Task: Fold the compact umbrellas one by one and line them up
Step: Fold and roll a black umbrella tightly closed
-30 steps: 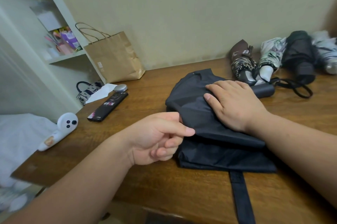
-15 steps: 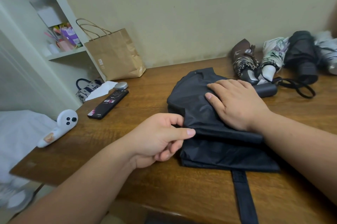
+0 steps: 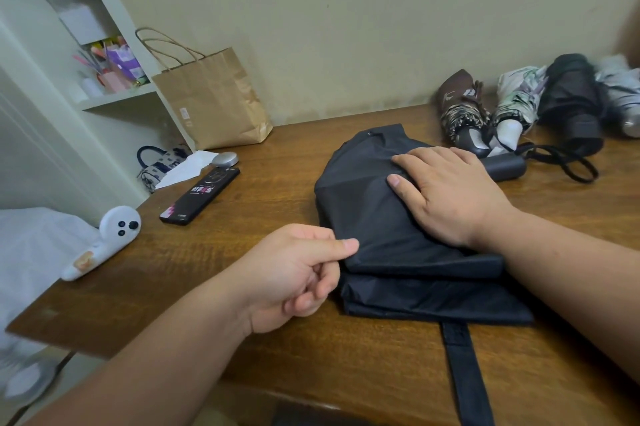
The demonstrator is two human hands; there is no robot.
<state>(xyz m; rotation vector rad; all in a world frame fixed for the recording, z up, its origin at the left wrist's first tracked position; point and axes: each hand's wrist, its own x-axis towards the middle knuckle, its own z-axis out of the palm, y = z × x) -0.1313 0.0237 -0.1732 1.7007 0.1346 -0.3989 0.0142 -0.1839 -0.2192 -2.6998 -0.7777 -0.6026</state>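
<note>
Five compact umbrellas logged on one brown wooden table (image 3: 242,339); contents entered left to right.

Far left, off the table: found white cloth (image 3: 31,252); behind it, white shelving (image 3: 114,99) with blurred coloured stationery.

At the table's left edge: recorded white rounded controller with two black buttons (image 3: 104,238).

Further back, near the wall: noted navy-and-white patterned pouch (image 3: 162,162), torn white paper sheet (image 3: 187,167), flat black handset with pink-and-white print (image 3: 201,195), and small silver oval object (image 3: 225,159) just beside the handset's far end.

Against the wall: found crumpled brown paper bag with twisted handles (image 3: 211,103), upright.

Centre, near side: recorded left hand (image 3: 294,273), fingers curled, thumb and forefinger pinching the left fold of the large black fabric umbrella (image 3: 374,217).

Mid-table: noted that umbrella lying flat, canopy gathered in layered folds, flat black strap (image 3: 464,373) trailing over the near edge, black cylindrical handle (image 3: 504,167) pointing right.

On the canopy: recorded right hand (image 3: 450,193), palm down, fingers straight, pressing the fabric.

Back right, by the wall, side by side: found brown patterned folded umbrella (image 3: 457,110), white floral folded umbrella (image 3: 516,99), black folded umbrella (image 3: 571,103), and silver-grey folded umbrella (image 3: 623,96), cut by the frame edge.

In front of these: noted black looped wrist cord (image 3: 568,162); attachment not discernible.
</note>
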